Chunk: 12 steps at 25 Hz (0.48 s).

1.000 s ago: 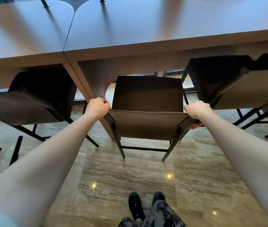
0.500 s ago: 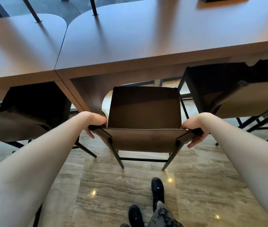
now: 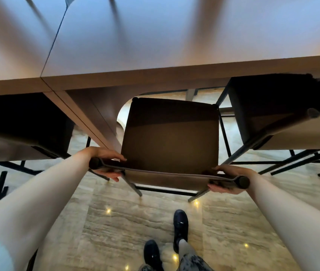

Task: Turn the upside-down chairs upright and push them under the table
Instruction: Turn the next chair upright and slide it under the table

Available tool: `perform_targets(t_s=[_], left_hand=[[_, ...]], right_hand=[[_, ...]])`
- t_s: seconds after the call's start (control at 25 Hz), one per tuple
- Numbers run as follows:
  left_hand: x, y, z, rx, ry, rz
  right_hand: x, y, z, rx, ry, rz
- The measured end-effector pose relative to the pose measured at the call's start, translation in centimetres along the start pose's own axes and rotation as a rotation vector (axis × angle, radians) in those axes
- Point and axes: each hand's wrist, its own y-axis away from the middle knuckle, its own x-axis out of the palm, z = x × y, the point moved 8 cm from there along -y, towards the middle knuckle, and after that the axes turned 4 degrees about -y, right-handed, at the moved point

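Both hands have a firm grip on the chair's [image 3: 171,141] backrest top, left hand [image 3: 106,163] and right hand [image 3: 227,178] curled round the two ends. The chair is upright, its seat partly under the worktop [image 3: 155,79]. Main risk imo: the worktop leg [image 3: 96,114] sits right beside the seat's left edge, so a crooked push clips it. The neighbour chair [image 3: 282,118] on the right leaves only a narrow gap, though the floor [image 3: 135,222] behind is open.
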Motion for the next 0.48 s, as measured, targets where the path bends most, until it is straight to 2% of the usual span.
perform_targets(t_s=[0.16, 0.2, 0.32, 0.4, 0.48], left_hand=[[0.2, -1.5, -0.4, 0.029, 0.058, 0.053], [0.2, -1.6, -0.4, 0.068, 0.04, 0.032], [-0.8, -1.7, -1.9, 0.291, -0.162, -0.204], [-0.8, -1.3, -1.9, 0.311, -0.182, -0.239], [-0.4, -0.7, -2.6, 0.3, -0.155, -0.232]], right_hand=[[0.1, -1.9, 0.6, -0.022, -0.011, 0.043], [0.1, -2.2, 0.9, -0.063, 0.018, 0.039], [-0.4, -2.8, 2.6, -0.148, 0.217, -0.042], [-0.4, -2.5, 2.6, -0.122, 0.315, -0.065], [-0.6, -1.9, 3.7, -0.086, 0.231, -0.044]])
